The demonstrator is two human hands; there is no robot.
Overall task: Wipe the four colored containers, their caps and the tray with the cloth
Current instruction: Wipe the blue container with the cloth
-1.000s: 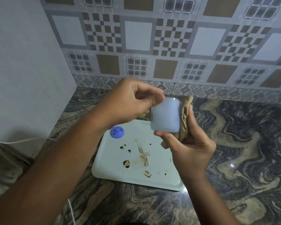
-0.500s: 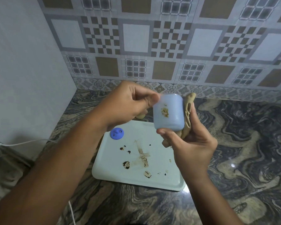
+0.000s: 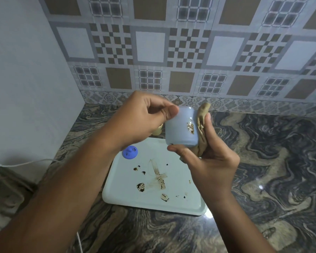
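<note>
While held in the air above the tray (image 3: 128,194), looks light, stiff and smooth: blue container (image 3: 179,128), plastic by the look, probably slippery under bare skin. Pinched at its upper end by the left hand (image 3: 139,117), thumb and curled fingers (image 3: 151,105) clamped there. Propped from below by the right hand (image 3: 213,161), thumb under the lower end, remaining fingers clenched round the bunched cloth (image 3: 202,123) and pressing it to the container's right side. Brown smear (image 3: 190,127) exposed on the wall, just beside the cloth. Best kept gripped at both ends, leaving the wall free for the soft cloth. Blue cap (image 3: 130,152) lying at the tray's far left corner; tray stained, resting on the table (image 3: 272,161).
</note>
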